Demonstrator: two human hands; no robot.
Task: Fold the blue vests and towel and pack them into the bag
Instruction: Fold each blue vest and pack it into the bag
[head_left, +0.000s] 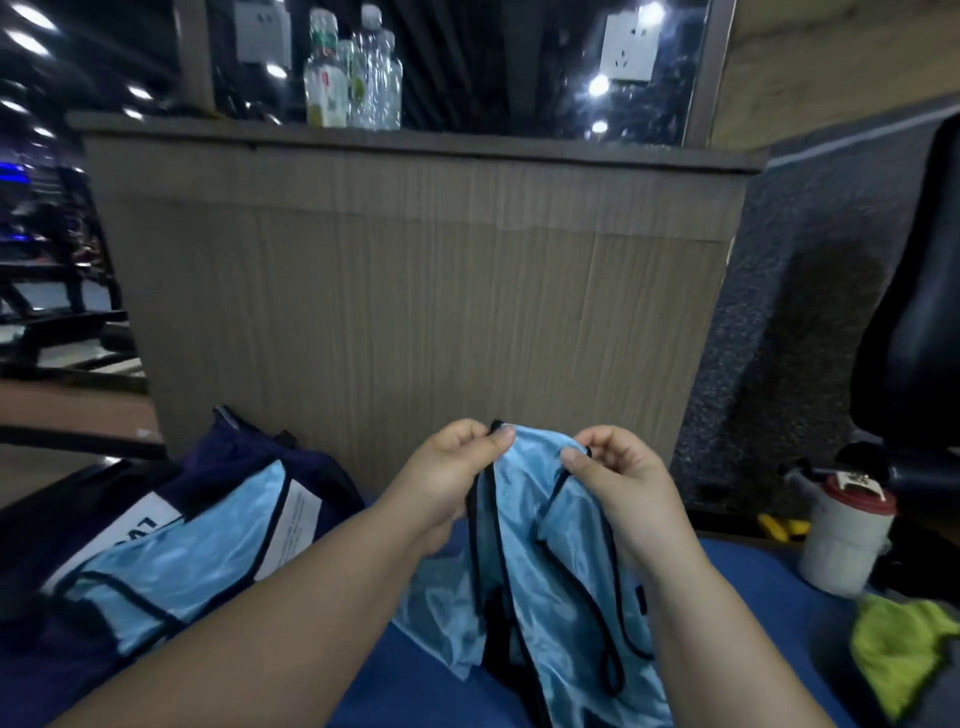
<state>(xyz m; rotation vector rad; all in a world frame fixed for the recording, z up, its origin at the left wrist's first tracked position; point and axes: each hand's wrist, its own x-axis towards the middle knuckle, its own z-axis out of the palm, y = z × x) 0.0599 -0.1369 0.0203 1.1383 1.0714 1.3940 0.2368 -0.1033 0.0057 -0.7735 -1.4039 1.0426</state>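
A light blue vest (540, 587) with black trim hangs between my hands over the blue surface (426, 686). My left hand (447, 478) pinches one top strap of it and my right hand (618, 478) pinches the other, both raised in front of me. A second light blue vest (176, 561) lies on the dark navy bag (249, 457) at the left, next to a white label. A yellow-green towel (893, 649) lies crumpled at the lower right.
A tall wood-grain panel (415, 291) stands right behind the hands, with clear bottles (353, 78) on its top ledge. A white flask with a red lid (847, 535) stands at the right, near a black chair (919, 322).
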